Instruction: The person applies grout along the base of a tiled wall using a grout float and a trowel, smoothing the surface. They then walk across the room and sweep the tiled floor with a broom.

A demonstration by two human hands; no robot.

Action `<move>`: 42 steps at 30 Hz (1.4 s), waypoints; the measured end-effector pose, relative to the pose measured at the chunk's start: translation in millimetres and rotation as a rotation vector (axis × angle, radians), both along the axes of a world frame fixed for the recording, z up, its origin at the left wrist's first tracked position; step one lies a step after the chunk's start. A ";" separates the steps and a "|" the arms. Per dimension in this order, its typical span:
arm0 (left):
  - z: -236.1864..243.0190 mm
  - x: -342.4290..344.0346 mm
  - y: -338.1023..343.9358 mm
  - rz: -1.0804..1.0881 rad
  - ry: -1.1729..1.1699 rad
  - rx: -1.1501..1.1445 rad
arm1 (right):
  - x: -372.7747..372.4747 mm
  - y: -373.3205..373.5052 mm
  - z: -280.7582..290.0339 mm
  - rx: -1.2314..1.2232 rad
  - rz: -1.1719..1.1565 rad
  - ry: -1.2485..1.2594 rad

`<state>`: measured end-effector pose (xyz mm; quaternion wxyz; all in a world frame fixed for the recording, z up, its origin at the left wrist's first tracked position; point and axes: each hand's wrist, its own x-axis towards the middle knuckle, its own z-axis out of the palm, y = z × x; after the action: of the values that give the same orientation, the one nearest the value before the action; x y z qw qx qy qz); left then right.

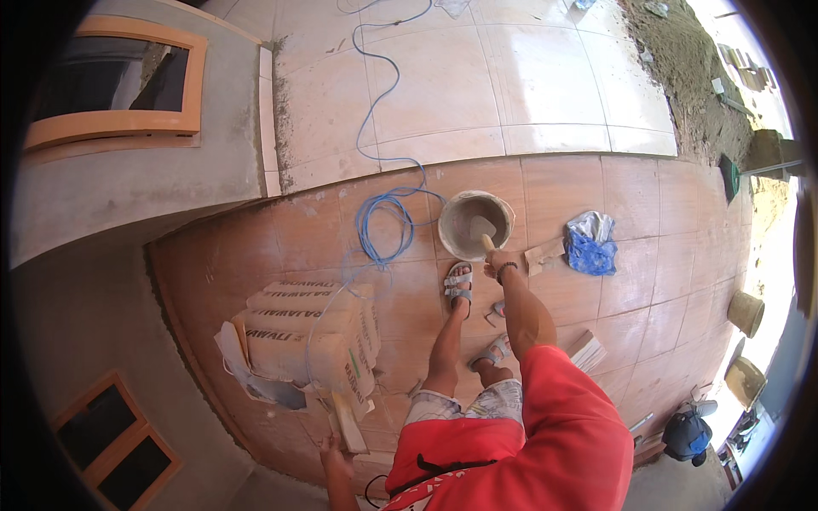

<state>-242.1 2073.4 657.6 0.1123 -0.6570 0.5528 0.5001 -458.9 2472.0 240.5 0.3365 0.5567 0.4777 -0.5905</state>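
Note:
My right hand (498,262) is closed round the pale handle of a trowel (483,225). The trowel's blade reaches down into a round bucket (460,244) with grey mortar inside. Low on the left, my left hand (337,462) grips the near end of a narrow, pale tile strip (348,424); part of its fingers is hidden. The strip slants beside a stack of tile cartons (294,332) on the floor.
Blue hose or cable (383,228) lies coiled left of the bucket. A crumpled blue-and-white plastic bag (590,244) and a cardboard piece (544,254) lie to its right. Tile strips (587,350) rest near my feet. A dark backpack (687,436) sits lower right; a step edge (477,160) runs beyond.

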 end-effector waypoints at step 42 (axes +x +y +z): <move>-95.1 -204.4 637.8 -1.126 0.215 0.247 | 470.0 602.3 312.9 0.429 -0.828 0.442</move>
<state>-446.5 2711.2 562.5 0.3799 -0.1896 0.7627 0.4879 11.1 3074.2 553.4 -0.1561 0.6175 0.3873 -0.6666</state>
